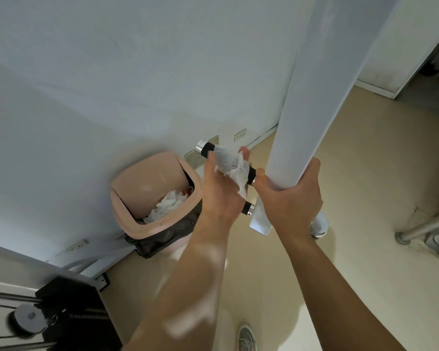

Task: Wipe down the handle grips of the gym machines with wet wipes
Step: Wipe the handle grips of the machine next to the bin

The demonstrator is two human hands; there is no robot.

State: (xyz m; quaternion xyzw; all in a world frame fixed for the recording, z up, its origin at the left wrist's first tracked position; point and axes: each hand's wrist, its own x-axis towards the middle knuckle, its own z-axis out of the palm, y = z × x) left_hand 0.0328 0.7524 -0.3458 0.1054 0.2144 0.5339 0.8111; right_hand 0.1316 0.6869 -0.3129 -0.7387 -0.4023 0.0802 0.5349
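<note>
While right grip [289,196] clasps the post [314,84], left grip [219,191] clenches a dirt-speckled wipe [232,164] round the handle [208,148].

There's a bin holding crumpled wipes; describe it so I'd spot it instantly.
Find the white wall; at its foot, left of the white post, stands the bin. Unlike everything nearby it is pink, with a black liner and crumpled wipes inside.

Gym room, machine post [317,97], padded handle [208,148]
</note>
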